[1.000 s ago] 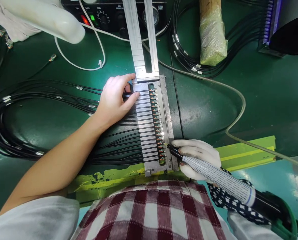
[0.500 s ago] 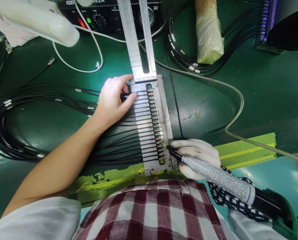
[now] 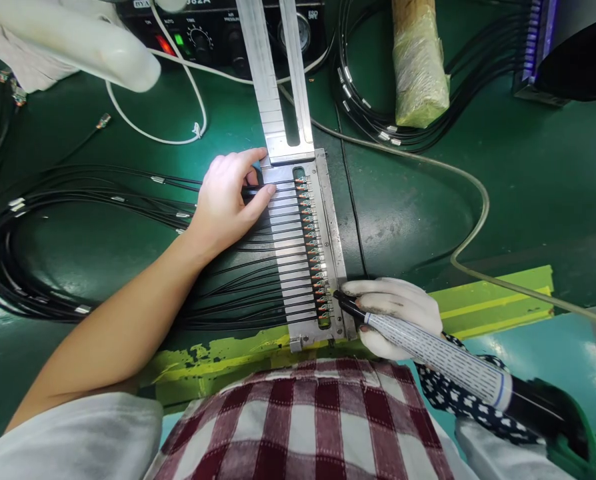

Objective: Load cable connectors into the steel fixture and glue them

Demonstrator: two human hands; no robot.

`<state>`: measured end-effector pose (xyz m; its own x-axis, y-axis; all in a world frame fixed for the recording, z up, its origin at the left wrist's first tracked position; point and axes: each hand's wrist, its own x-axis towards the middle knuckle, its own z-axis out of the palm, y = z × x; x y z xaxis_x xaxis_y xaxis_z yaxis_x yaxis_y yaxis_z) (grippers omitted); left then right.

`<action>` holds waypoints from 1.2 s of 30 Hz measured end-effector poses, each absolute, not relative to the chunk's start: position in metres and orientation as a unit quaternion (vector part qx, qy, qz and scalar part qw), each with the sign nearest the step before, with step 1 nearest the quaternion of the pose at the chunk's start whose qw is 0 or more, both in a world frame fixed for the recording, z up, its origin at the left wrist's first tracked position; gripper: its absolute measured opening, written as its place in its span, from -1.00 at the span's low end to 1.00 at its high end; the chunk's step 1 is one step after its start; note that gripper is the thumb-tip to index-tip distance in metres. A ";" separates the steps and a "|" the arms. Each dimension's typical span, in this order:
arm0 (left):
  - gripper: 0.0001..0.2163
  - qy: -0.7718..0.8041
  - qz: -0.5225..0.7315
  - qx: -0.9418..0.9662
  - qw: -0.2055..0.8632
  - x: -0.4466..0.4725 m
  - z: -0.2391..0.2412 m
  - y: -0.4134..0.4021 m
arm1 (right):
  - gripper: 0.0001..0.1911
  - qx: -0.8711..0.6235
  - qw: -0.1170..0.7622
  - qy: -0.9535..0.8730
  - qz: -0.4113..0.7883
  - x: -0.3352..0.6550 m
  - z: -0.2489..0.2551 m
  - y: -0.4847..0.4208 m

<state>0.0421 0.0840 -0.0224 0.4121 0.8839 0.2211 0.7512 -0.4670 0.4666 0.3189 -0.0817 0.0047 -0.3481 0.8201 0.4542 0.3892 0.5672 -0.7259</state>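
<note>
A metal fixture (image 3: 334,247) is laid on the green table (image 3: 408,220) in front of the checked apron (image 3: 298,413), between the 2 hands. Black cables (image 3: 33,303) are looped at the left and led across the fixture's plate, where they are spaced side by side; their ends, finished with small connectors (image 3: 319,266), are lined up in 1 row over a long slot.

The bare left hand (image 3: 228,193) is placed at the far left corner of the fixture. Its index finger is stretched towards the corner, its thumb is set apart and laid over the nearby cables; the other fingers are partly hidden, so whether anything is grasped by them cannot be told.

By the right hand (image 3: 401,307), covered with a white glove, a pen-shaped tool (image 3: 433,353) is gripped, the fingers being closed around its front part. Its black tip is pointed at the near end of the connector row, just beside it; whether contact is made cannot be told.

The fixture's far end is met by a slotted metal bar (image 3: 267,87). Behind that, a black control box (image 3: 213,17) is seen, with 1 red and 1 green light lit.
</note>
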 end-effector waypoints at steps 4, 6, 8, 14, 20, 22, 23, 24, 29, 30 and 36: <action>-0.58 0.498 0.221 0.824 0.158 0.042 -0.022 0.084 | -0.76 -0.383 0.416 -0.784 0.258 0.320 0.002 -0.081; -0.58 0.496 0.221 0.825 0.159 0.042 -0.022 0.084 | -0.74 -0.382 0.414 -0.784 0.259 0.320 0.002 -0.081; -0.58 0.494 0.222 0.826 0.159 0.042 -0.022 0.084 | -0.74 -0.382 0.414 -0.784 0.263 0.321 0.002 -0.081; -0.57 0.493 0.223 0.826 0.156 0.043 -0.021 0.084 | -0.73 -0.394 0.405 -0.779 0.271 0.320 0.002 -0.080; -0.55 0.497 0.225 0.822 0.161 0.043 -0.022 0.084 | -0.77 -0.399 0.414 -0.781 0.243 0.320 0.006 -0.081; -0.55 0.500 0.224 0.820 0.162 0.042 -0.023 0.084 | -0.80 -0.399 0.412 -0.785 0.233 0.322 0.010 -0.084; -0.55 0.502 0.223 0.820 0.164 0.042 -0.023 0.084 | -0.82 -0.399 0.412 -0.787 0.229 0.323 0.012 -0.086; -0.55 0.502 0.223 0.819 0.165 0.042 -0.023 0.084 | -0.83 -0.398 0.411 -0.788 0.227 0.324 0.014 -0.088; -0.54 0.499 0.222 0.821 0.166 0.042 -0.022 0.085 | -0.82 -0.401 0.401 -0.786 0.245 0.323 0.013 -0.095; -0.55 0.498 0.222 0.822 0.164 0.042 -0.022 0.085 | -0.81 -0.398 0.399 -0.788 0.248 0.322 0.011 -0.096; -0.55 0.494 0.224 0.825 0.162 0.042 -0.021 0.085 | -0.80 -0.398 0.396 -0.789 0.250 0.318 0.009 -0.092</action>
